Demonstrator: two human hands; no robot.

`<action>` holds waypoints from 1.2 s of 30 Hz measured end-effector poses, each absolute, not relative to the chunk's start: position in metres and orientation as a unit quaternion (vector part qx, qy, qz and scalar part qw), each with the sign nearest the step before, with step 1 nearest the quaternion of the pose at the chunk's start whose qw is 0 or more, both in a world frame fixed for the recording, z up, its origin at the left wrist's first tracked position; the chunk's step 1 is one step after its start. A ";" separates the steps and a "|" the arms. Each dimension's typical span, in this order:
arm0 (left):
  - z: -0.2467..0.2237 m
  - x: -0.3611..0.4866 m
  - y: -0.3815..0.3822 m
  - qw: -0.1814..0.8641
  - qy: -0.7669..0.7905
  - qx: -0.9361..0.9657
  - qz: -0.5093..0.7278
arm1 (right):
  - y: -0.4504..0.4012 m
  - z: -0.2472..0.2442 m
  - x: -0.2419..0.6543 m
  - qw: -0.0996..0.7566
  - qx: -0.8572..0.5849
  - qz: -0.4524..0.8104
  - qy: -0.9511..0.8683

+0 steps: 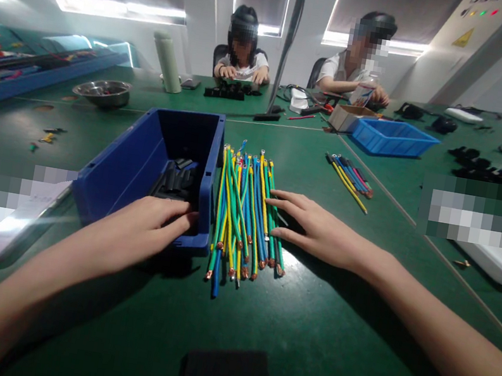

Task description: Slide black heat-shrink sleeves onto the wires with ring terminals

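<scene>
My left hand (pixel 162 224) reaches over the front lip of a dark blue bin (pixel 113 165). Short black tube pieces (pixel 177 181) lie inside, just beyond its fingers. The fingertips are hidden in the bin, so whether they hold a piece cannot be seen. To the right of the bin lies a bundle of cut wires (pixel 247 213) in green, yellow and blue, with bare copper at the near ends. My right hand (pixel 305 223) rests at the bundle's right edge, fingers stretched and apart, touching the outer wires.
A smaller wire group (pixel 349 179) lies to the right. Behind it stand a light blue tray (pixel 393 141) and a cardboard box (pixel 346 119). A black block (pixel 224 370) lies near the front edge. A metal bowl (pixel 103 94) stands at left. Two people sit across the table.
</scene>
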State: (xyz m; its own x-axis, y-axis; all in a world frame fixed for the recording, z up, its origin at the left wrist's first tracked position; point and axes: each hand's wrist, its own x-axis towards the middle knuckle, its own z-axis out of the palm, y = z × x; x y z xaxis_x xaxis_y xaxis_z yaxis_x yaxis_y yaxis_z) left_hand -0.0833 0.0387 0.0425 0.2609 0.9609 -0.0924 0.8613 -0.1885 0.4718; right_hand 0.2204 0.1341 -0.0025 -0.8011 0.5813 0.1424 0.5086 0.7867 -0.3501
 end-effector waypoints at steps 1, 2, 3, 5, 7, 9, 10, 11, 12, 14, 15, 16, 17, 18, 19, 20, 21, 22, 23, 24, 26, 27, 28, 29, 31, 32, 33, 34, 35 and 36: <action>0.042 -0.084 0.039 0.218 0.601 0.760 0.115 | 0.134 -0.003 0.220 0.125 -0.291 0.148 -0.937; 0.042 -0.084 0.038 0.215 0.604 0.758 0.118 | 0.133 -0.004 0.220 0.128 -0.291 0.148 -0.936; 0.041 -0.085 0.038 0.213 0.605 0.758 0.121 | 0.133 -0.004 0.220 0.130 -0.294 0.148 -0.936; 0.040 -0.086 0.038 0.216 0.603 0.758 0.125 | 0.133 -0.005 0.220 0.130 -0.302 0.148 -0.933; 0.040 -0.086 0.038 0.219 0.603 0.756 0.127 | 0.134 -0.005 0.221 0.124 -0.309 0.152 -0.930; 0.040 -0.086 0.037 0.213 0.610 0.752 0.129 | 0.135 -0.004 0.222 0.114 -0.311 0.155 -0.931; 0.041 -0.086 0.037 0.207 0.613 0.751 0.132 | 0.135 -0.004 0.222 0.111 -0.310 0.154 -0.931; 0.041 -0.085 0.037 0.200 0.617 0.749 0.135 | 0.135 -0.003 0.222 0.113 -0.309 0.149 -0.932; 0.041 -0.085 0.037 0.194 0.619 0.748 0.138 | 0.134 -0.003 0.221 0.119 -0.306 0.140 -0.934; 0.041 -0.084 0.037 0.185 0.621 0.748 0.146 | 0.129 -0.002 0.216 0.137 -0.285 0.119 -0.941; 0.041 -0.083 0.037 0.180 0.622 0.748 0.149 | 0.125 -0.002 0.212 0.143 -0.266 0.110 -0.947; 0.041 -0.083 0.037 0.174 0.623 0.747 0.150 | 0.120 -0.002 0.207 0.144 -0.244 0.107 -0.953; 0.040 -0.082 0.036 0.167 0.625 0.748 0.150 | 0.116 -0.003 0.202 0.138 -0.224 0.111 -0.958; 0.040 -0.081 0.036 0.157 0.628 0.748 0.148 | 0.112 -0.003 0.198 0.124 -0.205 0.117 -0.964; 0.040 -0.079 0.035 0.146 0.630 0.748 0.145 | 0.108 -0.004 0.195 0.127 -0.200 0.117 -0.964; 0.040 -0.078 0.034 0.135 0.633 0.749 0.141 | 0.106 -0.005 0.192 0.127 -0.199 0.116 -0.965; 0.040 -0.077 0.034 0.125 0.636 0.749 0.136 | 0.105 -0.005 0.191 0.128 -0.198 0.115 -0.965; 0.040 -0.076 0.033 0.119 0.638 0.749 0.132 | 0.105 -0.005 0.191 0.132 -0.200 0.112 -0.964; 0.041 -0.076 0.033 0.117 0.639 0.749 0.128 | 0.106 -0.005 0.191 0.134 -0.202 0.109 -0.964; 0.040 -0.076 0.033 0.118 0.640 0.749 0.125 | 0.107 -0.005 0.192 0.135 -0.203 0.104 -0.964; 0.040 -0.076 0.033 0.122 0.641 0.748 0.122 | 0.110 -0.003 0.194 0.131 -0.204 0.093 -0.966; 0.040 -0.076 0.033 0.124 0.640 0.748 0.121 | 0.111 -0.001 0.195 0.130 -0.204 0.087 -0.966; 0.039 -0.076 0.034 0.126 0.639 0.750 0.119 | 0.111 0.000 0.195 0.128 -0.205 0.084 -0.967; 0.039 -0.077 0.034 0.128 0.638 0.751 0.116 | 0.112 0.002 0.196 0.127 -0.206 0.082 -0.967; 0.038 -0.077 0.034 0.129 0.635 0.753 0.112 | 0.112 0.005 0.196 0.127 -0.209 0.081 -0.966; 0.038 -0.077 0.034 0.128 0.635 0.754 0.110 | 0.112 0.006 0.196 0.126 -0.211 0.081 -0.966; 0.038 -0.077 0.034 0.126 0.634 0.755 0.110 | 0.112 0.007 0.196 0.123 -0.213 0.081 -0.966; 0.038 -0.077 0.034 0.123 0.634 0.755 0.110 | 0.111 0.008 0.196 0.120 -0.215 0.082 -0.966; 0.038 -0.076 0.033 0.120 0.634 0.756 0.111 | 0.111 0.008 0.196 0.119 -0.218 0.084 -0.965; 0.038 -0.076 0.033 0.118 0.633 0.757 0.111 | 0.111 0.007 0.197 0.119 -0.220 0.089 -0.964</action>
State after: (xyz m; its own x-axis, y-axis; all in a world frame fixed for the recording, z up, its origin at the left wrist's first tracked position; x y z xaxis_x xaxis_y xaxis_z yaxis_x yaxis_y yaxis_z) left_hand -0.0757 0.0333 0.0382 0.1734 0.9847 0.0176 0.9324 -0.1699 0.3189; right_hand 0.1969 0.1114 0.0068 -0.8749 0.4455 0.1899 0.4033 0.8873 -0.2239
